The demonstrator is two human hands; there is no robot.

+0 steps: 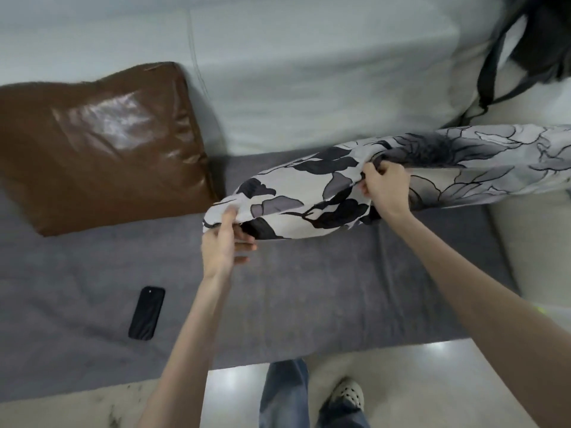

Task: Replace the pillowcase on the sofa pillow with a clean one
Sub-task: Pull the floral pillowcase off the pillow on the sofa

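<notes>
Head view, looking down at a sofa [309,72] with pale back cushions and a grey cover [278,304] spread over its seat. A pillow in a floral black, grey and white pillowcase [309,193] is held above the right half of the seat, lying roughly level, with its right end running out of view at the frame edge. The left hand [224,242] grips the pillow's left corner, thumb on top of the fabric and fingers curled beneath it. The right hand [386,186] has its grip clamped on a bunched fold of the pillowcase near the pillow's middle, fingers curled into the cloth. A brown leather cushion [102,143] leans against the sofa back at left, just beside the held pillow's left end. A black phone [146,313] lies flat on the grey cover, near the front edge and well apart from the pillow. A dark bag with straps [525,47] sits at upper right. Below, a jeans leg [284,393] and a pale clog [347,395] stand on the glossy floor [432,381].
</notes>
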